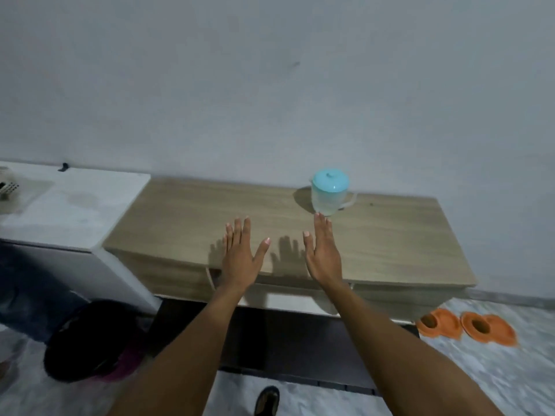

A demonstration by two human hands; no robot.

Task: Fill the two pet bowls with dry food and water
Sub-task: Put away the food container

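A clear plastic jug with a light blue lid and a side handle stands near the back of a wooden cabinet top. Two orange pet bowl sets lie on the floor at the right, beside the cabinet's foot. My left hand hovers flat over the cabinet's front edge, fingers spread, holding nothing. My right hand is stretched out flat as well, its fingertips just short of the jug's base. No dry food container is visible.
A white appliance top adjoins the cabinet on the left, with a grey object at its far left edge. A black bag sits on the floor below it. A bare wall rises behind. My sandalled foot is on the marble floor.
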